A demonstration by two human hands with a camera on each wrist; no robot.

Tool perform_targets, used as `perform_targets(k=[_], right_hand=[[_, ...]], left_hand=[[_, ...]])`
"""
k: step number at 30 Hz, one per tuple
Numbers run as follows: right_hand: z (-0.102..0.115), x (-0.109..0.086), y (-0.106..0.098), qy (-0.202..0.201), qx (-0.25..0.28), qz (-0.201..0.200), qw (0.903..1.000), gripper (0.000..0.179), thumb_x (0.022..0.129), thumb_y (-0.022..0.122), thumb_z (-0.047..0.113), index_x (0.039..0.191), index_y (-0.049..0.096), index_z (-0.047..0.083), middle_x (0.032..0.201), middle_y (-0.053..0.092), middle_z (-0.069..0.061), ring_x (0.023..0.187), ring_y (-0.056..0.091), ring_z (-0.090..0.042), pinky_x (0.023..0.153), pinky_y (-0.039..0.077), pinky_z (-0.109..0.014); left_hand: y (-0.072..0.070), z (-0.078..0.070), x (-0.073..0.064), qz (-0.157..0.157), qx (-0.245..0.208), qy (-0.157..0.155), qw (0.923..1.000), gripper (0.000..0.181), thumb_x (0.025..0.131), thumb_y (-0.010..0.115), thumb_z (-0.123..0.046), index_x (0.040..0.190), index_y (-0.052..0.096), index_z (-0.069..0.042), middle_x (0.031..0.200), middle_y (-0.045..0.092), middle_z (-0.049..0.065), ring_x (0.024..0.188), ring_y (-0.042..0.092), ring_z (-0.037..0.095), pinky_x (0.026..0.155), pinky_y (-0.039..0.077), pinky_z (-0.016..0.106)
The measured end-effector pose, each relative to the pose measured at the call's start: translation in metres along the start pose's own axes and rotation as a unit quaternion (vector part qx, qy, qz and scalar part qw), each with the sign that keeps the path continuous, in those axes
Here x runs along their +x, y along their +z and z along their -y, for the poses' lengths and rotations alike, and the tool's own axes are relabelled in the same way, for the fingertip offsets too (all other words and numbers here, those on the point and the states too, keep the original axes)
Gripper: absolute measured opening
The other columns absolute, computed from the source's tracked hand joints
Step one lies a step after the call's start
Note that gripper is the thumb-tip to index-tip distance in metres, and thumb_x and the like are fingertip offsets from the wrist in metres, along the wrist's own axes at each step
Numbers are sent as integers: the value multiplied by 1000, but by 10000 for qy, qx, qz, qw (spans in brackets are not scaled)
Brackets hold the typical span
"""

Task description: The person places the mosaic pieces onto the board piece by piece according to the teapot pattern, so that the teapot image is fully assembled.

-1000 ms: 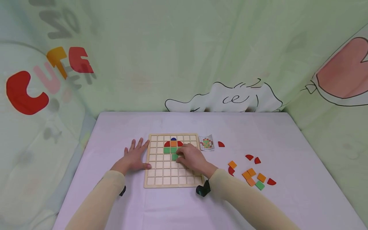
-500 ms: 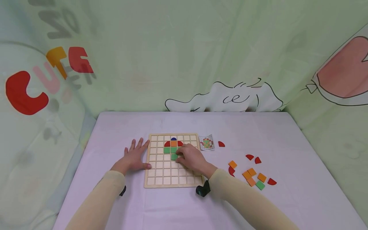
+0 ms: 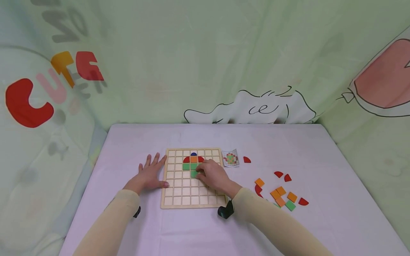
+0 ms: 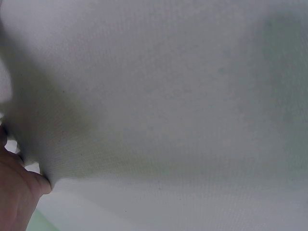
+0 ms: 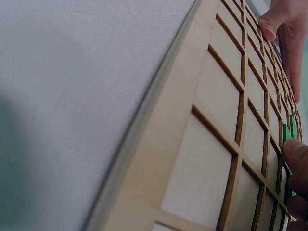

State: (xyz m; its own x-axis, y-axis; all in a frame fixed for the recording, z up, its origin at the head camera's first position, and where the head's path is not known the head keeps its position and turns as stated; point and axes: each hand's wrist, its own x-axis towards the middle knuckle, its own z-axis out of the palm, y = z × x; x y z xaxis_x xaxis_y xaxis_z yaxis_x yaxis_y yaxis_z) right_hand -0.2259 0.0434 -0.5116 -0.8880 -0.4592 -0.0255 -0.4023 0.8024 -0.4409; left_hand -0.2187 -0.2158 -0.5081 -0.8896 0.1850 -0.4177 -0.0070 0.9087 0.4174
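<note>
Green tile (image 3: 193,174): slid slightly toward 9 o'clock over the last second; now sits squarely in its cell, below another green tile, at the right hand's 9 o'clock.
Right hand (image 3: 214,175): thumb and bent fingertips pinch that tile.
Left hand (image 3: 150,176): fingers spread apart, index and thumb tips on the board's 9 o'clock rim.
Grid board (image 3: 192,207): purple-white cloth (image 3: 205,231) extends toward 6 and 12 o'clock; pattern card (image 3: 230,158) just beside the rim at 2; loose pieces (image 3: 280,201) well apart, between 3 and 4.
Backdrop (image 3: 153,71): coloured letters (image 3: 29,107) read "CUTE", toward 10 o'clock.
</note>
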Motion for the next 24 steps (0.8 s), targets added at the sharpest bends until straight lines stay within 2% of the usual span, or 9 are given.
perform_targets(k=[10,15,24], right_hand=[[2,1,0,80,-63,-7,9999,19,90,79,21,105,79,9,103,75,-5,97,64,-20,91,57,-36],[3,0,-1,87,-27,3,10000,20,90,80,22,106,79,9,103,75,-4,96,63,-19,90,57,-36],[-7,-12,-12,302,252,10,9992,20,90,79,17,107,78,8,102,72,-4,95,62,-18,88,57,-36]], left_hand=[[3,4,5,69,6,-43,10000,113,83,84,-40,166,10,-13,173,-6,18,157,-16,45,122,-5,71],[1,1,3,63,-43,-66,9999,113,83,85,-38,165,12,-13,173,-4,18,157,-15,45,122,-4,71],[0,-2,0,28,32,-72,10000,112,83,85,-38,165,14,-13,172,-3,20,157,-13,46,122,-2,71]])
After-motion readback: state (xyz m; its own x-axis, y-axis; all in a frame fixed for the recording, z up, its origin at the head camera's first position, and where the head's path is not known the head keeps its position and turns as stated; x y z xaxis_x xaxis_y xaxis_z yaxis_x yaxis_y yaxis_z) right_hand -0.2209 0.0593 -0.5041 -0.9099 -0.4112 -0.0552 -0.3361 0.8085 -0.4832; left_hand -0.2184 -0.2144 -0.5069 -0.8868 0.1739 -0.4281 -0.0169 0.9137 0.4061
